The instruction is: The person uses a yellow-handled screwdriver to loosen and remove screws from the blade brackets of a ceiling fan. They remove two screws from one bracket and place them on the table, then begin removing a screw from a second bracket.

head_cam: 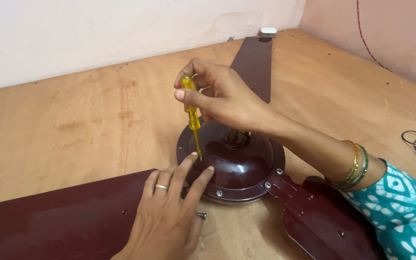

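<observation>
Item, frame centre: my right hand (225,94), fingers closed round a yellow screwdriver (191,113) held upright, tip on the maroon ceiling-fan motor housing (239,168). Item, lower centre: my left hand (169,212), fingers spread flat on housing and blade (54,216), holding nothing. Loose screw (201,215) on the wooden desk (83,125) beside it.

The round maroon metal fan motor housing (237,166) gleams glossy; the clear yellow plastic screwdriver (191,113) looks smooth, and the brown plywood table (97,110) looks matt and stained.
</observation>
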